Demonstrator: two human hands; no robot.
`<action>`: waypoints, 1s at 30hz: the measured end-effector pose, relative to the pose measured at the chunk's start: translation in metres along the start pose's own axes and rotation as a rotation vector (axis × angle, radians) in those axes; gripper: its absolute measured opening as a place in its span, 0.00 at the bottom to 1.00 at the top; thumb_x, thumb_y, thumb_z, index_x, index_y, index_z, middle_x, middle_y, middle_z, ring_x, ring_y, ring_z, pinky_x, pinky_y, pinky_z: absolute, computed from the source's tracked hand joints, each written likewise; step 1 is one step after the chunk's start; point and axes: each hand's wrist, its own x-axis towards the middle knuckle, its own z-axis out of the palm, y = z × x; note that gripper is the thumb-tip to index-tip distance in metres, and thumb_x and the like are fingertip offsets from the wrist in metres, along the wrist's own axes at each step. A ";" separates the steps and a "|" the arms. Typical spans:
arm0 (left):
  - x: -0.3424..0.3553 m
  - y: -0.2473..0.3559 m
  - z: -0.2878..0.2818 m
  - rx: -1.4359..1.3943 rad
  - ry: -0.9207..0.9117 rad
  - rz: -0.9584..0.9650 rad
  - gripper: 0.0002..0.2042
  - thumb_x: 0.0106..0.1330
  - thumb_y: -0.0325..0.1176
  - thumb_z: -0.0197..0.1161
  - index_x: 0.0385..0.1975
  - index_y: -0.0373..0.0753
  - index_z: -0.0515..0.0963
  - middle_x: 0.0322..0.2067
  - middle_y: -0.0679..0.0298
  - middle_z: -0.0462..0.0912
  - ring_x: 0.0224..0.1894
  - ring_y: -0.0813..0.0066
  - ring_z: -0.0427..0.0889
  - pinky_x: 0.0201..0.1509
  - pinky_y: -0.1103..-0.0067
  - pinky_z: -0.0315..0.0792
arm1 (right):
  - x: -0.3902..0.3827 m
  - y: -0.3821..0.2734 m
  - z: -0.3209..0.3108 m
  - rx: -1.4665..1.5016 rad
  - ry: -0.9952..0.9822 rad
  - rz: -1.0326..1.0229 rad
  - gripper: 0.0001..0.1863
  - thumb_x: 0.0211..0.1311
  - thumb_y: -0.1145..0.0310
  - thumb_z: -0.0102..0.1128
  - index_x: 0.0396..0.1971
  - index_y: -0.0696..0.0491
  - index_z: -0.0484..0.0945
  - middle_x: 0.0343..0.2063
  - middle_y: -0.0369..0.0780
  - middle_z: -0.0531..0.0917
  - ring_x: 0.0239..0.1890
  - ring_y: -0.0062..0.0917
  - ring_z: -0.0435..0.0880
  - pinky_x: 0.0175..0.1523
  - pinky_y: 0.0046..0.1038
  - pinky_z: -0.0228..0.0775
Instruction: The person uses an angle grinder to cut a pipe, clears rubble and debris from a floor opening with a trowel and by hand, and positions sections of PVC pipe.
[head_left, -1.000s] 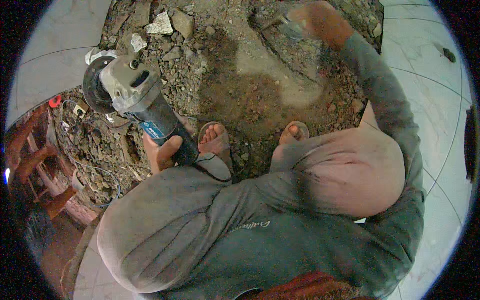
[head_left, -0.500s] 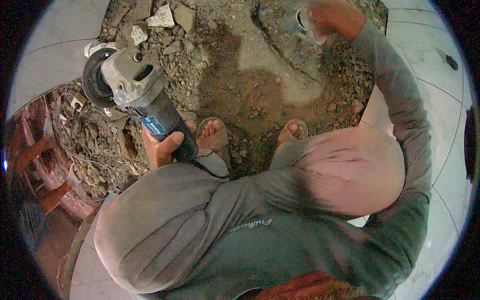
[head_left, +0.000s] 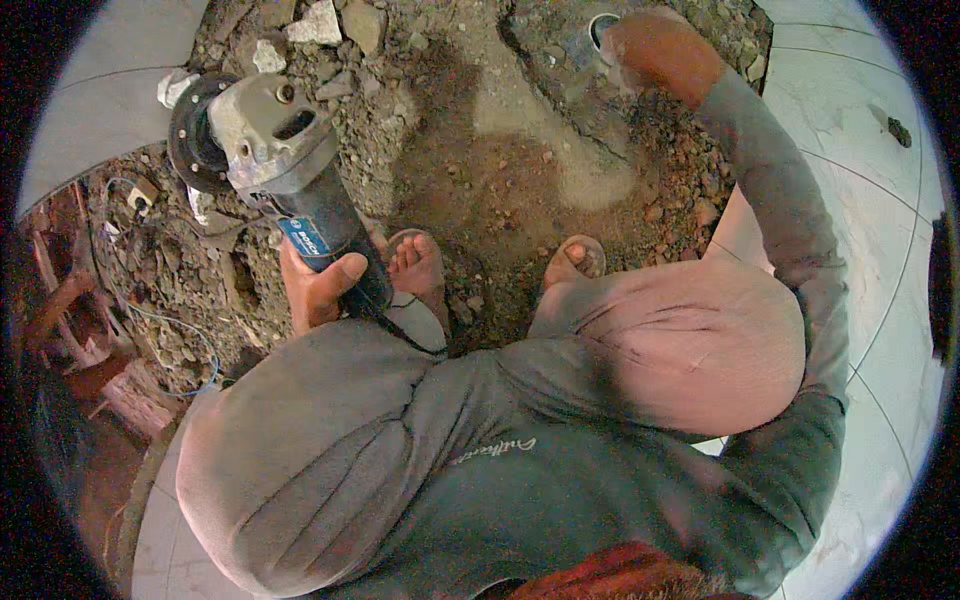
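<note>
My left hand [head_left: 318, 292] is closed around the dark rear body of an angle grinder [head_left: 292, 165]. The grinder tilts up to the left, its metal head and dark round disc [head_left: 198, 132] over the rubble. Its black cord [head_left: 408, 334] trails beside my left leg. Far ahead on the right, my right hand [head_left: 660, 55] is right against the round open end of a pipe [head_left: 602, 32] sticking up from the dirt. The back of this hand faces up, and its fingers are mostly hidden.
Broken soil and rubble [head_left: 480, 170] fill the opening between pale floor tiles [head_left: 840, 100]. White broken chunks [head_left: 316, 22] lie at the far left. A thin pale-blue cable [head_left: 205, 345] and a small pale block [head_left: 143, 193] lie at left. My sandalled feet [head_left: 415, 265] stand in the dirt.
The view has shifted slightly. My left hand still holds the grinder in nearly the same place. My right hand remains by the pipe, having turned a little so more of the rim's side shows.
</note>
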 end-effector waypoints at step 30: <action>0.011 -0.004 0.003 -0.097 -0.106 -0.022 0.32 0.42 0.39 0.79 0.46 0.32 0.74 0.33 0.58 0.84 0.31 0.69 0.85 0.38 0.74 0.79 | -0.038 -0.104 0.024 0.348 -0.038 0.446 0.14 0.63 0.69 0.53 0.45 0.57 0.77 0.26 0.47 0.85 0.30 0.39 0.87 0.33 0.42 0.79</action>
